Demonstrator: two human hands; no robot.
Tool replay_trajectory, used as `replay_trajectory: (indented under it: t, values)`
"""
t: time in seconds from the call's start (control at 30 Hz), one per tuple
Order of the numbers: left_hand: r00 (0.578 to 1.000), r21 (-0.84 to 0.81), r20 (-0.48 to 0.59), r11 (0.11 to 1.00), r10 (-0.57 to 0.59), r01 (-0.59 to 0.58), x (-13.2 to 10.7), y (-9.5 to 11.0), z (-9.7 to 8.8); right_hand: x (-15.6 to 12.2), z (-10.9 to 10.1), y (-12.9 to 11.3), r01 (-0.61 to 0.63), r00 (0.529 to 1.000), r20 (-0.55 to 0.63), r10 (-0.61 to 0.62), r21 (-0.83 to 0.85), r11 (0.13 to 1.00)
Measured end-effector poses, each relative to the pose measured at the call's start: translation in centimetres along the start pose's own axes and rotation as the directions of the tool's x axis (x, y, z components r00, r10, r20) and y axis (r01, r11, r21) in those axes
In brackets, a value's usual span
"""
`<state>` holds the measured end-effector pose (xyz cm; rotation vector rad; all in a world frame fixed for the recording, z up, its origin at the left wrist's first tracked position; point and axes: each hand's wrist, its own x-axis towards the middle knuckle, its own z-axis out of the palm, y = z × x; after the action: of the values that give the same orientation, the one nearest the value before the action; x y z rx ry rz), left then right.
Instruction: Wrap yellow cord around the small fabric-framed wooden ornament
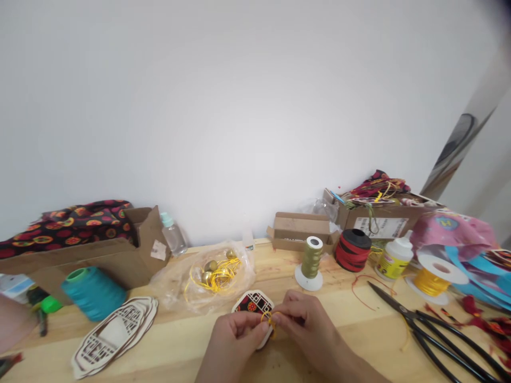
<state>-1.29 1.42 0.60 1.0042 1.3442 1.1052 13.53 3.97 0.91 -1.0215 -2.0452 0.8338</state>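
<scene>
My left hand (pixel 239 335) and my right hand (pixel 305 322) meet near the front middle of the table, each pinching a yellow cord (pixel 266 317) between thumb and fingers. The cord forms a small loop or knot between the fingertips. Just behind and below the fingers lies a pale wooden lattice-cut ornament (pixel 255 300) with rounded corners and dark, red-flowered fabric in it. My hands cover part of this piece. Whether the cord is attached to it I cannot tell.
Black scissors (pixel 411 315) lie at right, by a yellow cord spool (pixel 433 279), glue bottle (pixel 395 258), red cord spool (pixel 353 250) and green thread spool (pixel 311 260). At left are a plastic bag (pixel 170 279) of bells, teal thread cone (pixel 93 292) and stacked wooden cutouts (pixel 115 335).
</scene>
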Motion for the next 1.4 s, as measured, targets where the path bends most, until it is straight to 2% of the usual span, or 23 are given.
replay_trajectory:
  t: [0.23, 0.43, 0.7, 0.93, 1.03, 1.13, 1.27, 1.4]
  values:
    - [0.997, -0.014, 0.073, 1.000, -0.006, 0.007, -0.1, 0.0, -0.1, -0.2, 0.1, 0.1, 0.029, 0.990, -0.142, -0.022, 0.044, 0.999]
    - [0.999, 0.025, -0.004, 0.999, 0.033, -0.032, -0.3, 0.4, 0.1, -0.2, -0.2, -0.3, 0.129, 0.954, -0.280, -0.108, 0.057, 0.990]
    - [0.996, -0.020, -0.079, 0.999, 0.044, -0.046, -0.5, 0.2, 0.5, -0.4, -0.4, -0.4, 0.236, 0.915, -0.330, -0.230, -0.023, 0.971]
    - [0.998, -0.032, -0.055, 0.999, 0.016, -0.017, -0.8, 0.4, 0.8, -0.6, -0.7, -1.0, 0.252, 0.890, -0.365, -0.274, -0.107, 0.962]
    - [0.998, -0.046, -0.055, 0.999, 0.019, -0.021, -0.8, 0.5, 0.8, -0.6, -0.7, -1.1, 0.202, 0.901, -0.387, -0.195, -0.023, 0.979]
    - [0.998, -0.085, -0.067, 0.996, -0.002, -0.004, -0.9, 0.7, 0.7, -0.6, -0.6, -0.9, 0.080, 0.915, -0.404, -0.011, 0.154, 0.985]
    - [0.997, -0.124, -0.083, 0.992, -0.003, -0.007, -0.9, 0.9, 0.7, -0.5, -0.5, -0.8, -0.094, 0.889, -0.387, 0.245, 0.369, 0.925]
    - [0.997, -0.115, -0.069, 0.993, -0.024, 0.016, -1.0, 1.1, 1.0, -0.5, -0.6, -1.2, -0.118, 0.899, -0.302, 0.317, 0.529, 0.840]
